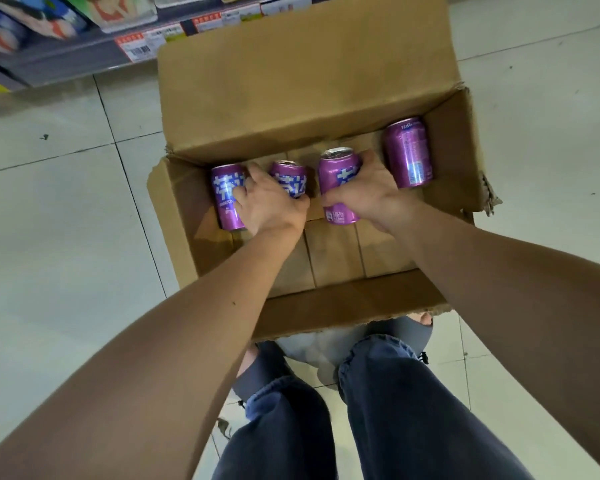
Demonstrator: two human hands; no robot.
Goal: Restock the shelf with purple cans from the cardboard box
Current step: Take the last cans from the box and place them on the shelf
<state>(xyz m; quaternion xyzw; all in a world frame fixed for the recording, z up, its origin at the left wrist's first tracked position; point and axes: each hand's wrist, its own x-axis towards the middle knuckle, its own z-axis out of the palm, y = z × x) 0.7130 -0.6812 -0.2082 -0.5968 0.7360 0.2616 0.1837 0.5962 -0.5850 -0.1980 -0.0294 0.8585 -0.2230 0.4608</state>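
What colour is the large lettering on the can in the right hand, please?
White, on the purple can, clearest in the head view.

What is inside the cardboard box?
Four purple cans. The left hand grips two, the right hand one; the last can stands free. Hands hide parts of three.

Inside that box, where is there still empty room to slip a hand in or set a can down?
The bare box floor between the can row and the near wall is free, also a narrow gap beside the far-right can. The far side is crowded: left hand grips two cans, right hand grips the third can.
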